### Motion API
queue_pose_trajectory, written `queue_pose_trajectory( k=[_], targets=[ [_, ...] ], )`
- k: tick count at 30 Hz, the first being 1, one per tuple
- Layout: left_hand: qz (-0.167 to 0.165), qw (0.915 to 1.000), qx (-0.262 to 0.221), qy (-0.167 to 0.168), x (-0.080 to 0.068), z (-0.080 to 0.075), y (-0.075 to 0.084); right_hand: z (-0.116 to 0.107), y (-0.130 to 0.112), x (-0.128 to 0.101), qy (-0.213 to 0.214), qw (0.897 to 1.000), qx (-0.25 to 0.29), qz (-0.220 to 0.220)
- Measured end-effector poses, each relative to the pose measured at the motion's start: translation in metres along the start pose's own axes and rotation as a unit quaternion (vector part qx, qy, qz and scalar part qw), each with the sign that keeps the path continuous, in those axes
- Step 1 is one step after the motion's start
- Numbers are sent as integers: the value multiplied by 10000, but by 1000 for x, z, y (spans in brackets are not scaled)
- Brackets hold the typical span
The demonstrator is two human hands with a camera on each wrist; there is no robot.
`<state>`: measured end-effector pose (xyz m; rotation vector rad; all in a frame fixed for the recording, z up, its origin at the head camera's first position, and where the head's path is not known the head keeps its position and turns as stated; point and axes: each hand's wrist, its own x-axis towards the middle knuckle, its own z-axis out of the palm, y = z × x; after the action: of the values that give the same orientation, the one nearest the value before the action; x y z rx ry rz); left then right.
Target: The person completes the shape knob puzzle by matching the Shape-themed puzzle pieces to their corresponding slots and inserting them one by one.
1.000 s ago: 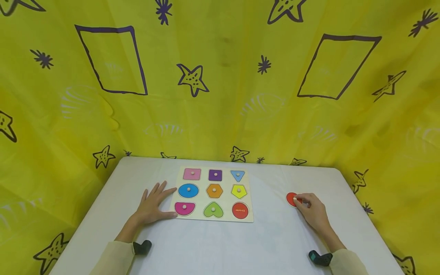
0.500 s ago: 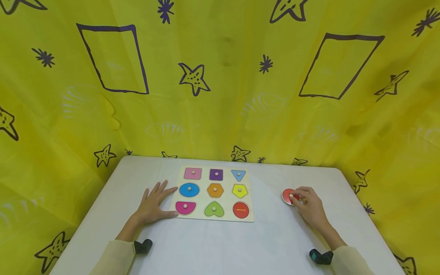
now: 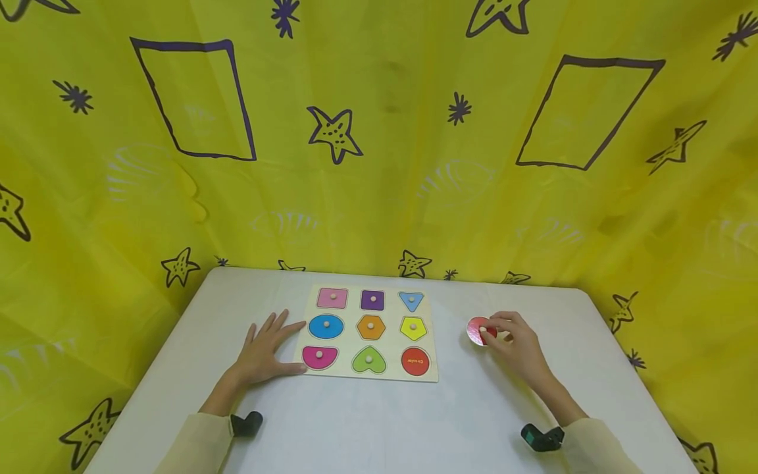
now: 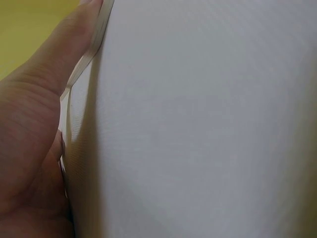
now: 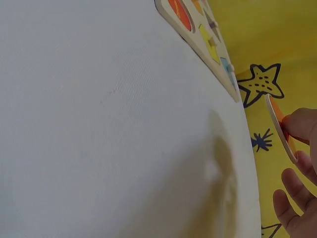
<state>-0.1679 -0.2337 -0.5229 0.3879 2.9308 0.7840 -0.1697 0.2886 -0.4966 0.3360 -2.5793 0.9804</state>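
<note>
The right hand pinched the red disc by its knob, holding it tilted and clear of the table, to the right of the board and apart from it. In the right wrist view the disc showed edge-on between the fingertips. The left hand lay flat on the table with fingers spread, its thumb and forefinger touching the board's left edge. The board held eight pieces; the bottom-right recess showed red and bore no knob. A yellow cloth with stars hung behind the table
</note>
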Motion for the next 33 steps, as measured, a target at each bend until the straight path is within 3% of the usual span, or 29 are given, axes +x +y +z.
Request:
queue_pose_trajectory(
  k=[11, 19, 33],
  targets=[
    [192, 9997, -84, 142, 0, 4, -3, 17, -19, 4, -163, 9993, 311, -122],
    [28, 10000, -17, 6, 0, 1, 0, 34, -31, 4, -475, 9975, 516, 57],
    [46, 10000, 11, 3, 1, 2, -2, 61, -51, -5, -863, 9938, 649, 254]
  ],
)
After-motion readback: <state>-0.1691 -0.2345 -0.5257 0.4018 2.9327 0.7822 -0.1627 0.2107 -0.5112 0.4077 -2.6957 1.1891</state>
